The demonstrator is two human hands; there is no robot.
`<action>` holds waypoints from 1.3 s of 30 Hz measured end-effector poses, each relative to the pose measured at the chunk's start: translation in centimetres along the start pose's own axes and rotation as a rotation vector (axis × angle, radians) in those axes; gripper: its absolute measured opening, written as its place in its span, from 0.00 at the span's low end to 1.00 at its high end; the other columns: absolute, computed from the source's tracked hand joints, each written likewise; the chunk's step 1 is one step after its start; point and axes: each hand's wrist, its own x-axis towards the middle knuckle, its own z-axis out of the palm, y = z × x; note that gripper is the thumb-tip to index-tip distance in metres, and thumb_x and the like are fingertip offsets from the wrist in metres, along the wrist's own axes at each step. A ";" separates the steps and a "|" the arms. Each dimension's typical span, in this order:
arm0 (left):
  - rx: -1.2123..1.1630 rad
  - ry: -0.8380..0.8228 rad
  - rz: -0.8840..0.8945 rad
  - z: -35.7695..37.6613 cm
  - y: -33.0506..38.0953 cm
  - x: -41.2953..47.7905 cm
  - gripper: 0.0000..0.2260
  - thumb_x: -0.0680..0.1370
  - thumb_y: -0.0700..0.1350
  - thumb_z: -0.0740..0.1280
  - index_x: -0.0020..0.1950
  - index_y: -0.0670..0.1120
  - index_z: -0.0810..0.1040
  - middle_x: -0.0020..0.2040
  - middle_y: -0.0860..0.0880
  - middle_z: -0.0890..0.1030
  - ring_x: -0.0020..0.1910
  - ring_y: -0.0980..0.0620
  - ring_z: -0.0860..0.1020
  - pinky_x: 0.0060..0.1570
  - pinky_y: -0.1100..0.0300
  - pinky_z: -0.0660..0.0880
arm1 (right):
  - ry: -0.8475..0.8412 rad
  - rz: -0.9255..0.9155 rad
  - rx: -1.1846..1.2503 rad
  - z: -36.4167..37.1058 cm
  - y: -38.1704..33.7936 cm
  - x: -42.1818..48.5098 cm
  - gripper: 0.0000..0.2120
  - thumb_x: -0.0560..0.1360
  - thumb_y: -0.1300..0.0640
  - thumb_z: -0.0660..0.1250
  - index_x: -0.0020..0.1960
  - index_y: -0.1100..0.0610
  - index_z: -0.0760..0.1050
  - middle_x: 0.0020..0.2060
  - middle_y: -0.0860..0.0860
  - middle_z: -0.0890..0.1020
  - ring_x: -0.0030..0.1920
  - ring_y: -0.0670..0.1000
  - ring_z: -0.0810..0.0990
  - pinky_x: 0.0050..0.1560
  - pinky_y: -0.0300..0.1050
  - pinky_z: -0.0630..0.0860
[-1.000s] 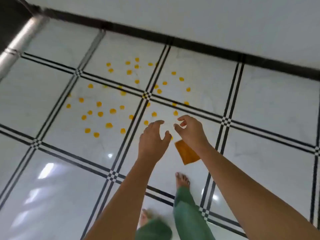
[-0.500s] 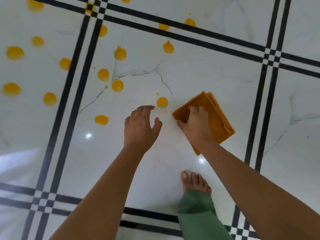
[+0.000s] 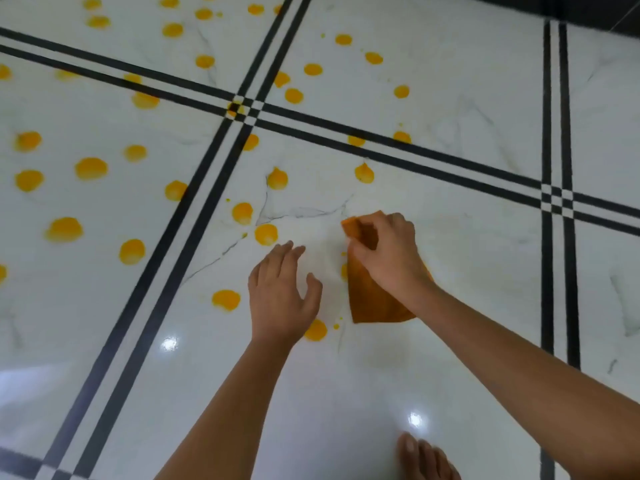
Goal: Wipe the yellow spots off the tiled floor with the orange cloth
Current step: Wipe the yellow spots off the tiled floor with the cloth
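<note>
The orange cloth [image 3: 370, 301] lies folded on the white tiled floor [image 3: 450, 271] near the middle of the view. My right hand [image 3: 386, 254] grips its far end, fingers curled over the fold. My left hand [image 3: 280, 294] hovers just left of the cloth, fingers spread and holding nothing. Several yellow spots [image 3: 90, 168] dot the tiles to the left and beyond the hands. One spot [image 3: 316, 330] sits right by my left wrist, another spot [image 3: 266, 233] lies just ahead of my left fingertips.
Black double lines [image 3: 221, 147] cross the floor between tiles. My bare foot [image 3: 424, 457] shows at the bottom edge. A dark skirting [image 3: 571, 8] runs along the top right. Bright light reflections [image 3: 414, 419] glint on the glossy tiles.
The view has dropped much closer to the floor. My right hand has gone from reaching to gripping the cloth's far end, and the cloth has turned. My left hand stays open beside it.
</note>
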 end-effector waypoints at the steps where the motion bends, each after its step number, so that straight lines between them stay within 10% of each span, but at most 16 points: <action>1: 0.020 0.007 -0.001 0.1 -0.3 -0.6 0.22 0.72 0.51 0.57 0.61 0.43 0.76 0.62 0.43 0.77 0.63 0.42 0.74 0.61 0.48 0.66 | -0.060 -0.014 -0.152 0.9 0.4 -0.2 0.24 0.75 0.43 0.62 0.68 0.49 0.66 0.67 0.57 0.67 0.69 0.59 0.61 0.67 0.52 0.62; 5: 0.104 -0.009 -0.070 0.3 -1.9 -4.0 0.24 0.74 0.51 0.55 0.66 0.42 0.72 0.67 0.43 0.73 0.69 0.43 0.67 0.67 0.47 0.60 | -0.203 0.004 -0.399 3.7 2.7 -0.7 0.29 0.76 0.35 0.46 0.75 0.40 0.44 0.76 0.53 0.41 0.74 0.61 0.37 0.71 0.64 0.42; 14: 0.271 -0.074 -0.147 1.3 -4.8 -8.0 0.26 0.77 0.52 0.51 0.72 0.42 0.61 0.72 0.43 0.66 0.72 0.49 0.57 0.70 0.55 0.44 | -0.246 -0.820 -0.545 4.8 5.6 -4.3 0.24 0.77 0.42 0.50 0.71 0.44 0.61 0.72 0.47 0.64 0.73 0.55 0.58 0.68 0.60 0.55; 19: 0.295 -0.085 -0.149 1.5 -4.9 -7.9 0.26 0.77 0.52 0.51 0.73 0.42 0.60 0.73 0.44 0.64 0.73 0.49 0.55 0.70 0.55 0.44 | -0.060 -0.250 -0.463 4.8 3.3 -0.1 0.28 0.76 0.42 0.43 0.75 0.47 0.55 0.75 0.47 0.57 0.75 0.56 0.51 0.72 0.63 0.52; 24: 0.301 -0.065 -0.151 1.6 -5.0 -8.1 0.26 0.77 0.52 0.51 0.73 0.42 0.60 0.73 0.43 0.65 0.72 0.49 0.56 0.70 0.55 0.43 | -0.228 -0.897 -0.580 5.6 5.3 -3.7 0.25 0.76 0.43 0.52 0.72 0.44 0.59 0.73 0.46 0.63 0.73 0.55 0.58 0.68 0.60 0.55; 29: 0.292 -0.081 -0.211 1.1 -5.2 -9.6 0.26 0.79 0.53 0.48 0.74 0.42 0.56 0.74 0.43 0.60 0.73 0.49 0.54 0.71 0.55 0.41 | -0.014 -0.388 -0.485 6.7 2.2 -2.8 0.27 0.76 0.44 0.49 0.73 0.51 0.61 0.73 0.51 0.64 0.74 0.59 0.58 0.69 0.62 0.53; 34: 0.306 -0.027 -0.280 0.7 -6.3 -10.7 0.27 0.79 0.54 0.47 0.75 0.42 0.52 0.75 0.46 0.55 0.74 0.50 0.50 0.72 0.56 0.38 | -0.211 -0.963 -0.535 8.4 2.4 -8.2 0.27 0.74 0.43 0.53 0.73 0.45 0.58 0.73 0.48 0.63 0.73 0.55 0.57 0.68 0.61 0.53; 39: 0.291 -0.065 -0.289 0.5 -6.5 -11.1 0.27 0.79 0.53 0.46 0.75 0.42 0.49 0.75 0.48 0.51 0.75 0.52 0.47 0.72 0.56 0.36 | -0.009 -0.393 -0.469 8.0 0.7 -5.3 0.27 0.76 0.45 0.51 0.73 0.51 0.60 0.73 0.51 0.64 0.74 0.58 0.58 0.69 0.62 0.54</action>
